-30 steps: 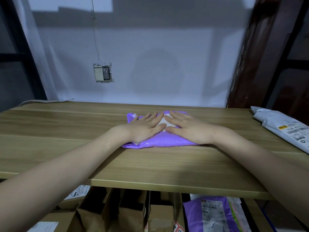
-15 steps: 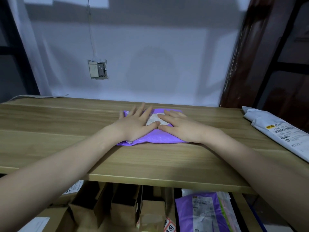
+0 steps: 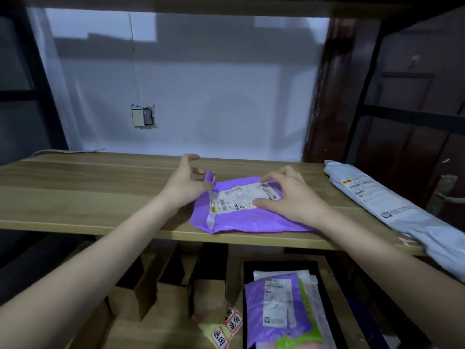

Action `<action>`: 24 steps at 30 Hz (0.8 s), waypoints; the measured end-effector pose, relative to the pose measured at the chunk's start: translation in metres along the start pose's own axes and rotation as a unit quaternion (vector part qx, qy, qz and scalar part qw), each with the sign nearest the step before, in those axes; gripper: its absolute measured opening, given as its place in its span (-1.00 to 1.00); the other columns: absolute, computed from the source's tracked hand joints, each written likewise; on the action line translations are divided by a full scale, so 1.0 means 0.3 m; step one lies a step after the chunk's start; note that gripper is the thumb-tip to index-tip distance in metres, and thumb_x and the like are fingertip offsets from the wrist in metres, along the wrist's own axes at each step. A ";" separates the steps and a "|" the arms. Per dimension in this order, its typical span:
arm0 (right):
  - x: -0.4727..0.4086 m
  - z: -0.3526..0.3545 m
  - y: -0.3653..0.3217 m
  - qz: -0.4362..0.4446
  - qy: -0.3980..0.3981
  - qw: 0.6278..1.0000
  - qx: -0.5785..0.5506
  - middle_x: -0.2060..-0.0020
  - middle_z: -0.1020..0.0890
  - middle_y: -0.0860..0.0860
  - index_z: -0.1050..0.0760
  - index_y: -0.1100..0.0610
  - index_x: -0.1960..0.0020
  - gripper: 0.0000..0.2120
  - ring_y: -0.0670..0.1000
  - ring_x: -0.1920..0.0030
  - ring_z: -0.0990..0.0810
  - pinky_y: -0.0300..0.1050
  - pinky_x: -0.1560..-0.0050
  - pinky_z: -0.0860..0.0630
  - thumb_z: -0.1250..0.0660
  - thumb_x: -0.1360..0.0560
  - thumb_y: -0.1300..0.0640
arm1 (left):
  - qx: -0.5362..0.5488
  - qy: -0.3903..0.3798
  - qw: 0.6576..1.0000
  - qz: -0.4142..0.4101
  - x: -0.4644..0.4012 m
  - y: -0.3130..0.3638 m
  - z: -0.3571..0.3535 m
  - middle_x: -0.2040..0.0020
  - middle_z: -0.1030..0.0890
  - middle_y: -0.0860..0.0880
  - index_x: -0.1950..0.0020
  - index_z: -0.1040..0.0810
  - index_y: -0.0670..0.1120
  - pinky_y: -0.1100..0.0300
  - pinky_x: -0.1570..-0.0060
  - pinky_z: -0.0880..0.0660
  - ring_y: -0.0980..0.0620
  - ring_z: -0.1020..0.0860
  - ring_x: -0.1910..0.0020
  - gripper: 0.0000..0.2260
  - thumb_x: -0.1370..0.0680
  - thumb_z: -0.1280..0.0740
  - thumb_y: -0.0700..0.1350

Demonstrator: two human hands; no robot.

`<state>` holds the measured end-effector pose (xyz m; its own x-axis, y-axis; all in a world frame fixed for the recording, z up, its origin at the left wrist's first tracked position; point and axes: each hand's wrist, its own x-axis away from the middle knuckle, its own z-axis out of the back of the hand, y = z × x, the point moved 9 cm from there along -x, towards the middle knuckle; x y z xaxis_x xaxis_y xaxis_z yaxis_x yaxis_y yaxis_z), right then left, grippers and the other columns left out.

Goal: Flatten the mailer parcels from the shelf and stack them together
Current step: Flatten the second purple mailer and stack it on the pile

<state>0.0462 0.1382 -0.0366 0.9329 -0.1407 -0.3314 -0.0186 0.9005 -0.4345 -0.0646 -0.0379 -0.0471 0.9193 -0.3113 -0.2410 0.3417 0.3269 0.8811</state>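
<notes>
The purple mailer (image 3: 251,217) lies at the near edge of the shelf (image 3: 88,197). The right hand (image 3: 292,197) rests on its label, fingers arched; the left hand (image 3: 186,182) is loosely curled beside the raised flap, grip unclear. A hard sideways press could slide it off. The grey parcel (image 3: 392,212) lies farther right.

dim bluish light, soft motion blur, wide-angle bending at edges.

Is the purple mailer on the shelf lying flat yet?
Mostly flat: the purple mailer lies label-up on the shelf board, but its left flap stands up.
</notes>
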 end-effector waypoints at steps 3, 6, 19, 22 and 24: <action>0.110 0.059 0.037 -0.012 0.035 0.998 -0.049 -0.10 -0.29 -0.01 -0.42 0.03 -0.23 -0.55 0.02 -0.26 -0.36 -0.19 -0.28 -0.25 -0.43 -0.39 -0.04 | 0.187 0.025 0.982 0.008 0.096 0.052 -0.023 0.09 -0.52 0.02 -0.30 -0.34 -0.12 0.23 0.22 -0.55 0.03 -0.58 0.17 -0.57 -0.49 -0.31 -0.40; 0.208 0.115 0.071 -0.034 0.060 0.992 -0.108 -0.12 -0.24 -0.02 -0.32 0.03 -0.31 -0.45 -0.01 -0.27 -0.40 -0.23 -0.29 -0.26 -0.44 -0.40 -0.01 | 0.287 0.044 0.957 -0.020 0.200 0.114 -0.026 0.27 -0.66 0.06 -0.04 -0.49 -0.08 0.31 0.32 -0.57 0.16 -0.62 0.35 -0.71 -0.50 -0.26 -0.44; 0.558 0.133 0.028 0.055 -0.049 0.980 -0.185 -0.05 -0.61 -0.04 -0.46 0.07 -0.23 -0.52 -0.02 -0.11 -0.58 -0.08 -0.18 -0.50 -0.48 -0.36 0.03 | 0.158 -0.176 0.951 -0.199 0.628 0.413 -0.206 0.27 -0.69 0.05 -0.01 -0.53 -0.12 0.35 0.19 -0.54 0.19 -0.62 0.28 -0.76 -0.41 -0.33 -0.37; 0.641 0.047 0.079 0.043 -0.113 0.971 -0.205 -0.01 -0.68 0.03 -0.52 0.14 -0.13 -0.68 0.04 -0.04 -0.64 0.11 -0.10 -0.54 -0.44 -0.41 0.09 | 0.145 -0.187 0.953 -0.188 0.665 0.390 -0.275 0.26 -0.68 0.06 0.00 -0.55 -0.12 0.35 0.16 -0.53 0.19 -0.61 0.26 -0.76 -0.44 -0.33 -0.41; 0.683 0.003 0.135 0.021 -0.130 0.973 -0.187 0.05 -0.69 0.04 -0.56 0.17 -0.04 -0.82 0.00 0.02 -0.66 0.07 -0.04 -0.56 -0.37 -0.47 0.13 | 0.130 -0.194 0.958 -0.166 0.678 0.342 -0.329 0.21 -0.68 0.05 -0.02 -0.56 -0.13 0.34 0.11 -0.53 0.17 -0.61 0.21 -0.77 -0.46 -0.33 -0.40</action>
<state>0.2369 0.1462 -0.1214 0.9873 0.0457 -0.1524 -0.1422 0.6830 -0.7164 0.1766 0.0203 -0.0459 0.6088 -0.6846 -0.4009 0.4969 -0.0649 0.8654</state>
